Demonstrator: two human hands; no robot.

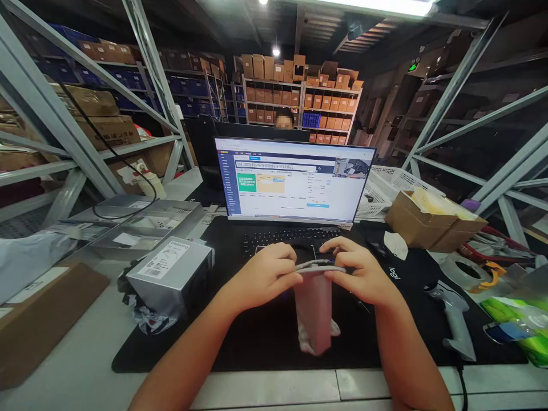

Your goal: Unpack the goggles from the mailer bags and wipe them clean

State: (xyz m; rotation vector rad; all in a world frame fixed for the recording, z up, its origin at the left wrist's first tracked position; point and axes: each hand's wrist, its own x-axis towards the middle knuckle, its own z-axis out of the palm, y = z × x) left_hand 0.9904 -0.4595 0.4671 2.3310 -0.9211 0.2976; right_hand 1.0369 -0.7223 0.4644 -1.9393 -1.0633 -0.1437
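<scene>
Pinkish pouch hangs over the black desk mat at the centre of the view, held up by its top edge between both hands. Left hand pinches the top edge from nine o'clock, fingers curled close, thumb pressed against the strip. Right hand grips the same edge from three o'clock, fingers bent over it and nearly closed. The two sets of fingertips almost meet above the pouch's mouth; the edge looks like a grey seal strip, though blur makes that hard to confirm. The pouch's lower end dangles just above the mat, with something pale showing at its bottom.

At twelve o'clock from the hands sits a laptop keyboard, and behind it a lit screen. At nine o'clock lies a silver bagged box with a white label, on the mat's edge. At four o'clock, well apart from the right hand, a grey barcode scanner lies on the mat. A brown carton stands at two o'clock.
</scene>
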